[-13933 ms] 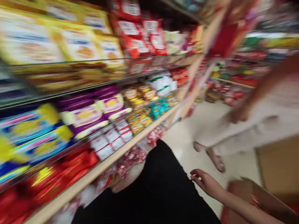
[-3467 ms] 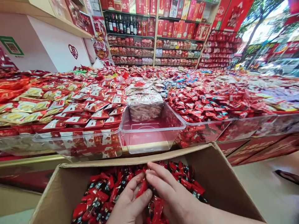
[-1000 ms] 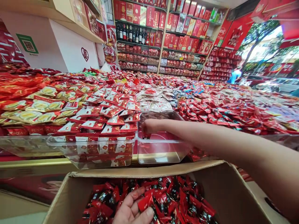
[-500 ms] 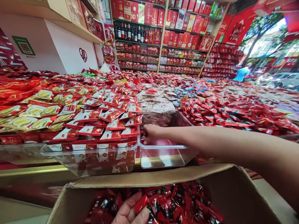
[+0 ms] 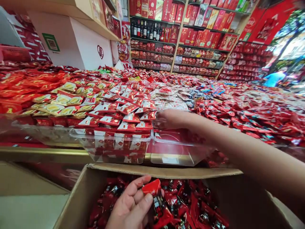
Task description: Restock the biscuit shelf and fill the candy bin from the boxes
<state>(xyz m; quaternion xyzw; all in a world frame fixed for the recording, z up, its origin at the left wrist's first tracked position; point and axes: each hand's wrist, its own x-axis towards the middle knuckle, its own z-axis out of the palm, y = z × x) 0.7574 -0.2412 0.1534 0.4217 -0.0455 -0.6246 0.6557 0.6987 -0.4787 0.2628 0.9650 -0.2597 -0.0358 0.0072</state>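
Pinched at one end between thumb and forefinger of the left hand (image 5: 130,206): one red sweet (image 5: 152,187), lifted just clear of the heap of like sweets (image 5: 186,206) in the box (image 5: 166,171). Other fingers of that hand loosely curled, low inside the box.

Stretched forward over the clear tray (image 5: 176,152): the right hand (image 5: 169,119), blurred, fingers bent inward; cannot tell whether anything is held there. Tray almost bare, just beyond the box's far rim, touching a fuller tray of red-and-white packets (image 5: 119,121) on its left.

By the look of it, midway through moving sweets from box to tray, one hand at each end. Next move likely calls for a short lift of the pinched sweet over the cardboard rim and a release low in the tray, clear of the packets.

Further out: counter heaped with red wrappers, shelves (image 5: 190,38) of red boxes behind.
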